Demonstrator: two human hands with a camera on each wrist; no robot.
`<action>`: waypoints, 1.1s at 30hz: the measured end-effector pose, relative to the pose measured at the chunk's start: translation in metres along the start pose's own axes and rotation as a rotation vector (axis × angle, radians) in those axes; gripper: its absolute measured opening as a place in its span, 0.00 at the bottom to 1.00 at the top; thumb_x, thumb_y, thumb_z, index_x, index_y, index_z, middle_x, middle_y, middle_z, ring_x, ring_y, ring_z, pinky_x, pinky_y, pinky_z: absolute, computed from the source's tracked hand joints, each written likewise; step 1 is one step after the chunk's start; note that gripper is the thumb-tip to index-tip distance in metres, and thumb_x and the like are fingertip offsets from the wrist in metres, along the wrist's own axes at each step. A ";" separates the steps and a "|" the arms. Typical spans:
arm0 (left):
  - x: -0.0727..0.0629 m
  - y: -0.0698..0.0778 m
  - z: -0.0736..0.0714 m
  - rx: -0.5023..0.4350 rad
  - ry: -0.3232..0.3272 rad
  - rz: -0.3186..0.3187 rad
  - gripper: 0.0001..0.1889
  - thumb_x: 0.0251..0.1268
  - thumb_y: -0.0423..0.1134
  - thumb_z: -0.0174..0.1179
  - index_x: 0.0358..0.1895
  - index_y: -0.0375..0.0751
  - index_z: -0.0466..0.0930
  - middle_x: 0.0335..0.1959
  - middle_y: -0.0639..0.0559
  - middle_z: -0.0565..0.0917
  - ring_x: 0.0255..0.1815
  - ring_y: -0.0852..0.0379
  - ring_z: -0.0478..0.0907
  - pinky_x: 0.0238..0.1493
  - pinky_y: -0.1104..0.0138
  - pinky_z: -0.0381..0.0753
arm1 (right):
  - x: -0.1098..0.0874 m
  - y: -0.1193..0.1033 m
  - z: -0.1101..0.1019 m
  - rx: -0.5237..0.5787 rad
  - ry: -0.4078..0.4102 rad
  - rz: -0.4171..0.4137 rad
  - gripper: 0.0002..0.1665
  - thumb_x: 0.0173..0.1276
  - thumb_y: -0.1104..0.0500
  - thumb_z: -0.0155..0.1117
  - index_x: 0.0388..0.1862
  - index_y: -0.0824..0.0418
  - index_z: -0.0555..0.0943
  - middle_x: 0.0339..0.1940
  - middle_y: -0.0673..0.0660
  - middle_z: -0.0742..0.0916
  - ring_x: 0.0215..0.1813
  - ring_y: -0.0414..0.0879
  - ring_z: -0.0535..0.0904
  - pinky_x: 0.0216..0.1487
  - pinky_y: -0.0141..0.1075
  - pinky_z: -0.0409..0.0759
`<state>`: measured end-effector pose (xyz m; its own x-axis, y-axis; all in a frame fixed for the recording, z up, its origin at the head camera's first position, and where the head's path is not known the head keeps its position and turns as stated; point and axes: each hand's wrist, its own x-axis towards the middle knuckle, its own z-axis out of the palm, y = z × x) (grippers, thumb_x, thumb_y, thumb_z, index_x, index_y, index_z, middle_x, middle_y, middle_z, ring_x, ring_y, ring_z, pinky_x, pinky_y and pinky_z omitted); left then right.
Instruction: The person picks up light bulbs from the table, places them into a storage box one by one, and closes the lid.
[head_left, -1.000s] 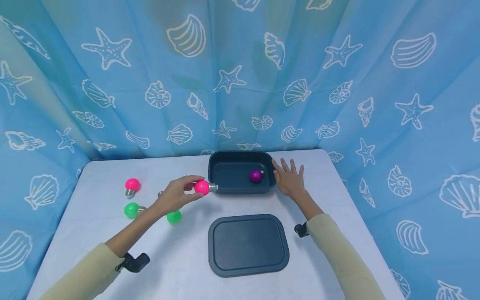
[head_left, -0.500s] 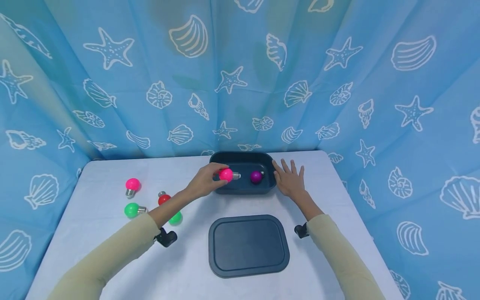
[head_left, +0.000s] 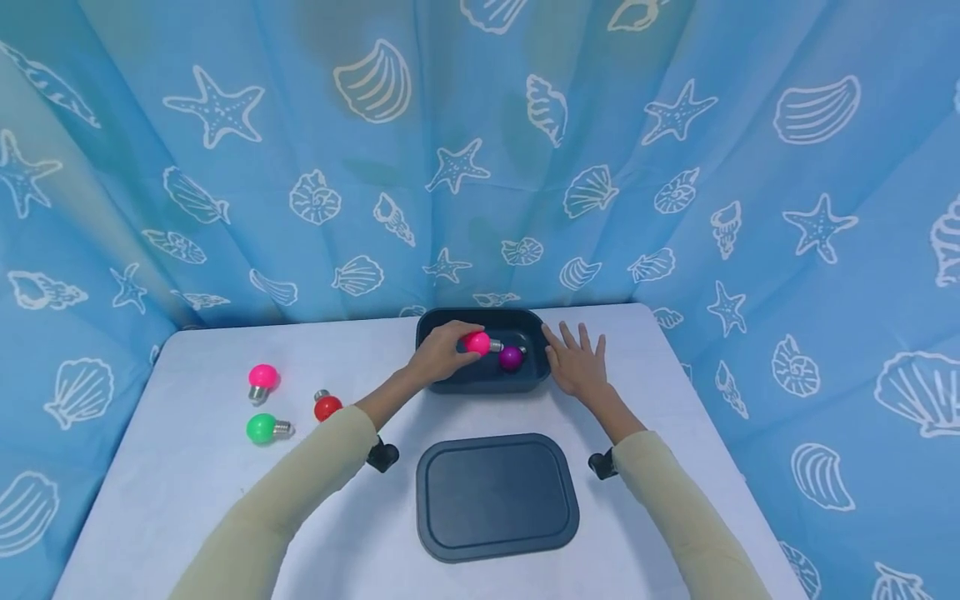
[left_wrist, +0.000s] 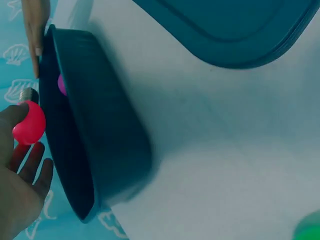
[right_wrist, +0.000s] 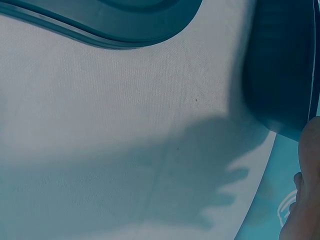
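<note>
Between thumb and fingers, my left hand [head_left: 438, 353] pinches a pink light bulb [head_left: 477, 342] over the dark blue box [head_left: 480, 386]. The bulb's metal base points right, close to a purple bulb [head_left: 512, 358] lying inside the box. In the left wrist view the pink bulb [left_wrist: 30, 123] sits at the box's [left_wrist: 107, 120] rim. My right hand [head_left: 577, 367], fingers spread and straight, touches the right end of the box. The right wrist view shows only part of that right hand [right_wrist: 307, 190] beside the box wall [right_wrist: 280, 65].
A dark blue lid [head_left: 497, 497] lies flat in front of the box. To the left on the white table [head_left: 172, 500] are another pink bulb [head_left: 262, 377], a green bulb [head_left: 261, 428] and a red bulb [head_left: 327, 407]. A shell-patterned curtain [head_left: 480, 167] hangs behind.
My left hand has carried the pink bulb rightward from the box's left front corner to over its inside. The left forearm now hides the second green bulb. My right hand stays in place.
</note>
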<state>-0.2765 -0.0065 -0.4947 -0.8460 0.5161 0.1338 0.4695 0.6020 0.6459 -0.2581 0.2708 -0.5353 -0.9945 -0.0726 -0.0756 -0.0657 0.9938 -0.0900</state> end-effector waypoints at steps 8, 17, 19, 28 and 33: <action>0.015 0.000 0.012 0.074 -0.027 -0.073 0.26 0.68 0.40 0.67 0.67 0.40 0.75 0.65 0.42 0.76 0.64 0.46 0.74 0.61 0.56 0.77 | 0.000 -0.001 0.001 -0.028 -0.011 0.007 0.33 0.83 0.45 0.32 0.83 0.48 0.51 0.81 0.61 0.57 0.80 0.66 0.42 0.73 0.67 0.35; 0.025 -0.007 0.024 0.081 -0.004 -0.159 0.27 0.68 0.40 0.66 0.68 0.38 0.74 0.65 0.41 0.76 0.64 0.46 0.74 0.62 0.55 0.76 | 0.000 -0.002 0.002 -0.017 -0.019 0.003 0.33 0.83 0.45 0.31 0.83 0.48 0.50 0.81 0.61 0.56 0.80 0.66 0.41 0.73 0.66 0.33; 0.028 -0.007 0.026 0.086 -0.001 -0.174 0.27 0.68 0.40 0.66 0.67 0.37 0.74 0.64 0.41 0.77 0.63 0.46 0.75 0.61 0.55 0.77 | -0.001 -0.002 0.001 -0.015 -0.020 0.004 0.33 0.83 0.45 0.31 0.83 0.48 0.50 0.81 0.61 0.56 0.80 0.66 0.41 0.73 0.66 0.32; 0.039 -0.006 0.032 0.085 -0.012 -0.212 0.26 0.69 0.41 0.65 0.67 0.35 0.73 0.62 0.39 0.77 0.60 0.45 0.75 0.60 0.54 0.77 | -0.001 0.001 0.000 -0.016 -0.012 0.007 0.33 0.83 0.44 0.32 0.83 0.47 0.50 0.81 0.60 0.57 0.80 0.65 0.42 0.73 0.67 0.35; 0.041 -0.007 0.039 0.095 -0.011 -0.241 0.26 0.69 0.41 0.65 0.67 0.36 0.73 0.60 0.38 0.76 0.58 0.44 0.76 0.59 0.53 0.79 | -0.001 0.001 -0.001 -0.012 -0.018 0.001 0.33 0.83 0.45 0.32 0.83 0.48 0.50 0.81 0.61 0.56 0.80 0.66 0.41 0.73 0.67 0.33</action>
<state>-0.3046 0.0342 -0.5235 -0.9336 0.3576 -0.0239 0.2771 0.7625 0.5846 -0.2575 0.2718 -0.5346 -0.9930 -0.0725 -0.0936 -0.0653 0.9948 -0.0776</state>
